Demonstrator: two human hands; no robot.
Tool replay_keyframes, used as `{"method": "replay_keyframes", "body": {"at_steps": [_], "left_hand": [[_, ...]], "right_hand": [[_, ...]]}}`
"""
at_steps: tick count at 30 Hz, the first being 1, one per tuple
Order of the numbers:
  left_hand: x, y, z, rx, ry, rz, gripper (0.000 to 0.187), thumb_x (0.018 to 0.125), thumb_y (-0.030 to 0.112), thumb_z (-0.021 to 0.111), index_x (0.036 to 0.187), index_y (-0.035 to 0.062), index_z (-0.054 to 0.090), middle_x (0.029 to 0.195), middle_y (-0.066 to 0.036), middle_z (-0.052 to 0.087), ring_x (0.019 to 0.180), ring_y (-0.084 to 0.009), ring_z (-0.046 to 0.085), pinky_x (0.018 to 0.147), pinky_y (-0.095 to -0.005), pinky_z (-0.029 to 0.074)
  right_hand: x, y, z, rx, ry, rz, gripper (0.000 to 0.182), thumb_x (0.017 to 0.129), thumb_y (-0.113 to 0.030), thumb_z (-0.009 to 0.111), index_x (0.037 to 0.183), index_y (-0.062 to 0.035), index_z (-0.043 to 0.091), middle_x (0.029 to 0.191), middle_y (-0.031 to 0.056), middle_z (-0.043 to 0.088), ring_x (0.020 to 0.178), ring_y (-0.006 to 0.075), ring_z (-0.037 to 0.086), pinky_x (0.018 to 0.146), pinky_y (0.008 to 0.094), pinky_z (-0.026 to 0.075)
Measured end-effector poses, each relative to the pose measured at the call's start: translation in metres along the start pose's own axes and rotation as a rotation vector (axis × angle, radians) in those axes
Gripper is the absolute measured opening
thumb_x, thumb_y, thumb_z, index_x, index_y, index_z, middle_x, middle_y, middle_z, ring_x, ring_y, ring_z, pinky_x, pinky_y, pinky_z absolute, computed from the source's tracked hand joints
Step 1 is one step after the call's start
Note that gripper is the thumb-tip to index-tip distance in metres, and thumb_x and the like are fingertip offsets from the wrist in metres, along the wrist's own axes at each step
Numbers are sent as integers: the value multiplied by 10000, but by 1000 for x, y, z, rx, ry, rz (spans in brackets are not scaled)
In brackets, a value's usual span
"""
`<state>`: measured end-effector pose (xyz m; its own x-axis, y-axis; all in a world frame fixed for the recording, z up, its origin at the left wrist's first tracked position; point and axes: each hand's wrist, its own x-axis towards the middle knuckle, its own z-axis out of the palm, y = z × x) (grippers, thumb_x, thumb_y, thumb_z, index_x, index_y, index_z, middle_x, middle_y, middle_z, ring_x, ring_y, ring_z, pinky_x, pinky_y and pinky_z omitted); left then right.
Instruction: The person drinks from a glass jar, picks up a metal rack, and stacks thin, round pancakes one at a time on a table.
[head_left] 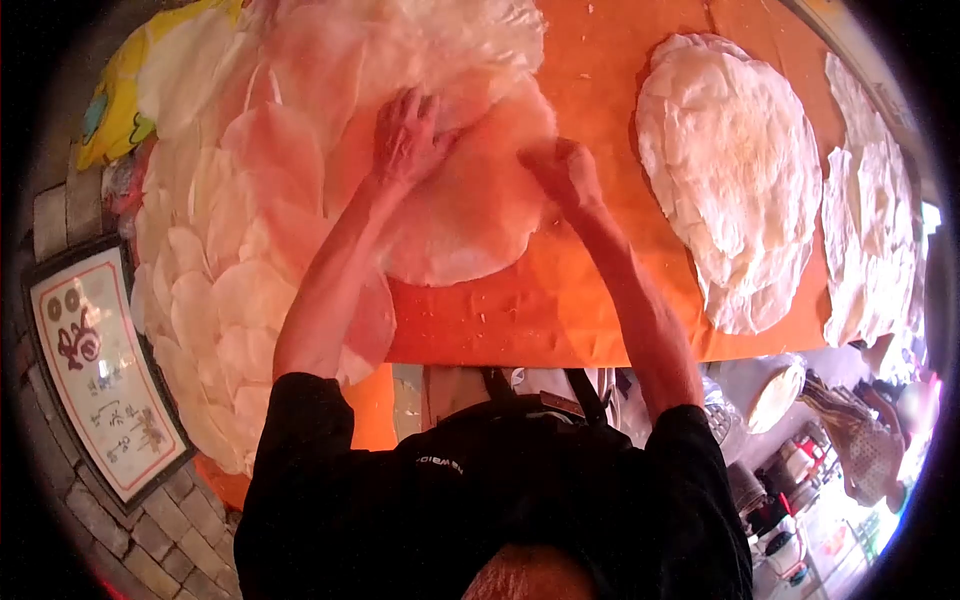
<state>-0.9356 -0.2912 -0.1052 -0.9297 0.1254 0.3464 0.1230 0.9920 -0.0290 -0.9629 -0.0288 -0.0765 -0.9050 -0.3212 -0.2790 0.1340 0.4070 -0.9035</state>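
Note:
A thin, round, translucent dough sheet (465, 215) lies on the orange-covered table in front of me. My left hand (408, 138) rests on its upper left part, fingers bent a little and apart, thumb pointing right. At the sheet's right edge my right hand (565, 172) is closed and slightly smeared by motion; its fingertips seem to pinch the edge. Left of this sheet, many similar sheets (225, 300) overlap in a wide layer. Beyond my hands lies a crumpled heap of sheets (460, 40).
To the right on the orange cover (600, 60) lies a tall stack of sheets (735, 170), with another stack (868, 220) past it. A framed sign (105, 375) stands by the brick paving at left. Another person (865, 440) is at lower right near assorted containers.

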Motion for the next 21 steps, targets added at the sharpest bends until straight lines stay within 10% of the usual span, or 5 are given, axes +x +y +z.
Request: {"method": "replay_keyframes", "body": {"at_steps": [3,5,12,17,21], "left_hand": [[-4,-27,16,115,-146,124,372,908,198,572,1242,33,573,1190,-174,600,1122,-311,569,923,-395,476],[6,-35,-39,-180,-200,-15,359,939,74,498,1290,54,570,1143,-144,655,1077,-286,617,908,-360,509],[38,-102,-111,-204,-133,-48,364,951,112,473,1298,64,571,1133,-217,653,1017,-400,637,838,-457,517],[45,-79,-143,-87,-112,104,355,950,72,454,1279,62,588,1128,-218,651,999,-406,637,800,-458,523],[53,-31,-170,-74,-204,116,364,934,62,480,1282,63,588,1091,-213,662,929,-399,644,779,-473,508]], "right_hand": [[-32,-66,-3,-106,122,-196,138,760,-154,721,810,-25,715,729,210,644,649,182,648,628,367,523],[-59,-83,-23,216,22,-71,163,855,-119,671,780,26,678,692,-13,594,718,34,510,598,272,461],[-114,-137,-262,-79,166,-372,213,850,-84,681,1056,-42,715,960,39,744,782,119,681,720,299,559],[-155,-204,-316,-1182,851,-532,361,895,-4,603,1256,-25,595,1121,141,695,762,185,707,526,239,560],[-158,-159,-288,-1439,402,-203,376,848,-52,608,1223,-74,609,999,118,694,785,181,681,702,304,540]]}}
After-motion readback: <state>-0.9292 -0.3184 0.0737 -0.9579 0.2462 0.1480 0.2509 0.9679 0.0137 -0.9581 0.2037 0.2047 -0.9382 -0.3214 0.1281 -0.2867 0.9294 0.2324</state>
